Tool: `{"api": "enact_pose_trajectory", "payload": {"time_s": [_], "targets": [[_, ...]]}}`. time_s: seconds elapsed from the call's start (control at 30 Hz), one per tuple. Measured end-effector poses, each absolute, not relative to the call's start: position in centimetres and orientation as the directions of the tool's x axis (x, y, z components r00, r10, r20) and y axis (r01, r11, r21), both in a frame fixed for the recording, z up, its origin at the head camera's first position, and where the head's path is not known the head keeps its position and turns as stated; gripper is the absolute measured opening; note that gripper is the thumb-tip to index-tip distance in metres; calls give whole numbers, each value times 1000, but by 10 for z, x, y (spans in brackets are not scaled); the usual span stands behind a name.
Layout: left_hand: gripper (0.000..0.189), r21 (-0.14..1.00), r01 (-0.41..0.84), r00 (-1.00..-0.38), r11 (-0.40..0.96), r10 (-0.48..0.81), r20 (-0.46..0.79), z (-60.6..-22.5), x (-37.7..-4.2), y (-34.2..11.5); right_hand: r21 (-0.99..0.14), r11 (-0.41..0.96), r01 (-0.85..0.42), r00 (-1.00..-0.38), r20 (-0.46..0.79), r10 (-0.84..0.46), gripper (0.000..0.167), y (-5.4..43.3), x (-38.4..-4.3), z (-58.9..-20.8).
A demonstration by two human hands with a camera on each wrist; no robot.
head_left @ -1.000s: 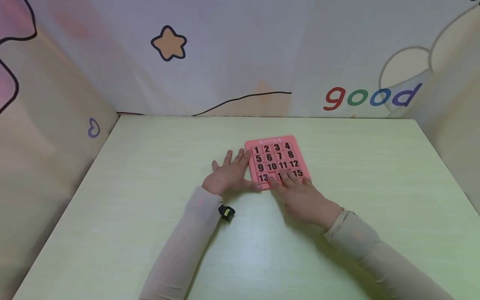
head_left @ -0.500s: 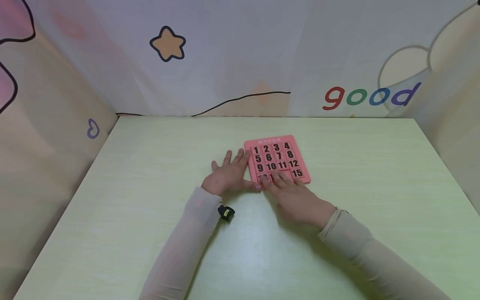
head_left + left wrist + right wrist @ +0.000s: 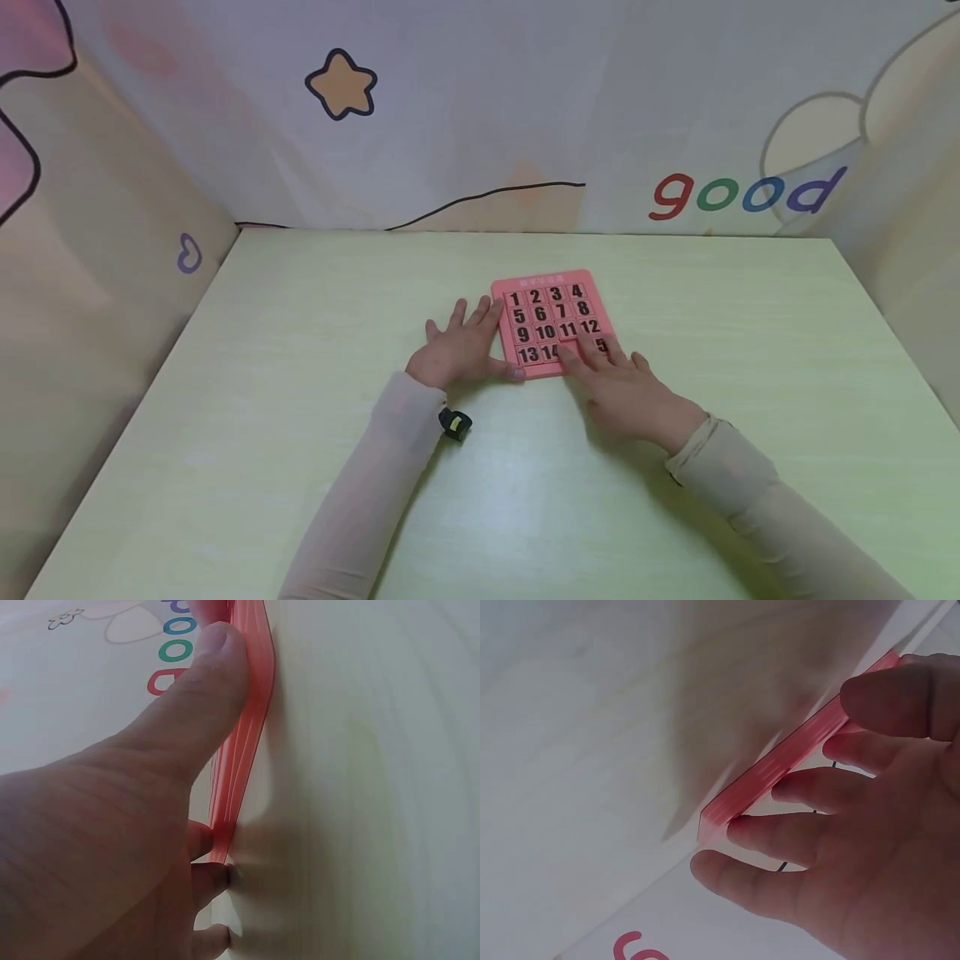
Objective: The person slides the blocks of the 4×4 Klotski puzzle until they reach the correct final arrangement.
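A pink sliding number puzzle (image 3: pixel 553 314) lies flat on the table, slightly turned. Its tiles run in order from 1 at the top left; 13 and the partly covered 14 (image 3: pixel 550 352) show at the left of the bottom row. Along the puzzle's left side my left hand (image 3: pixel 457 350) is spread, thumb at the near left corner. The left wrist view has that thumb (image 3: pixel 217 682) against the pink edge. My right hand (image 3: pixel 626 392) reaches over the near right part, extended fingertips on the bottom row, partly covering the 15 tile (image 3: pixel 602 345).
The pale green table (image 3: pixel 262 375) extends around the puzzle. Behind it stands a printed backdrop (image 3: pixel 465 108) with a star and the word "good", and side panels rise left and right. A small black device (image 3: pixel 455 423) sits at the left wrist.
The 14 tile has slid left, next to 13. My right hand moved left with it, then back right to the 15 tile. The left hand stays in place.
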State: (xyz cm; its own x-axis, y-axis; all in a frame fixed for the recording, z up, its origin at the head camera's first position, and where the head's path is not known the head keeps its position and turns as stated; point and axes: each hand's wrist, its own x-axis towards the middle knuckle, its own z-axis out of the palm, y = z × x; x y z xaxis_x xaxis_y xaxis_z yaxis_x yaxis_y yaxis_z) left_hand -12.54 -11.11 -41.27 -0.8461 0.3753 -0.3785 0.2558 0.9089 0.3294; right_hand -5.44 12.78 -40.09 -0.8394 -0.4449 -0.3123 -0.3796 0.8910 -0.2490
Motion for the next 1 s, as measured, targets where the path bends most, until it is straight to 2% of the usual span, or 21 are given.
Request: {"api": "enact_pose_trajectory", "payload": {"time_s": [0.37, 0.63, 1.0], "targets": [[117, 329, 248, -840, 911, 371, -395, -408, -124, -108, -271, 883, -384, -839, -297, -456, 67, 132, -53, -398], [115, 325, 242, -844, 914, 364, -395, -410, -124, -109, -245, 865, -438, -820, -287, -496, 65, 119, -52, -400], [121, 320, 266, -841, 910, 380, -384, -411, -125, -109, -248, 867, -432, -816, -303, -493, 65, 103, -50, -398]]}}
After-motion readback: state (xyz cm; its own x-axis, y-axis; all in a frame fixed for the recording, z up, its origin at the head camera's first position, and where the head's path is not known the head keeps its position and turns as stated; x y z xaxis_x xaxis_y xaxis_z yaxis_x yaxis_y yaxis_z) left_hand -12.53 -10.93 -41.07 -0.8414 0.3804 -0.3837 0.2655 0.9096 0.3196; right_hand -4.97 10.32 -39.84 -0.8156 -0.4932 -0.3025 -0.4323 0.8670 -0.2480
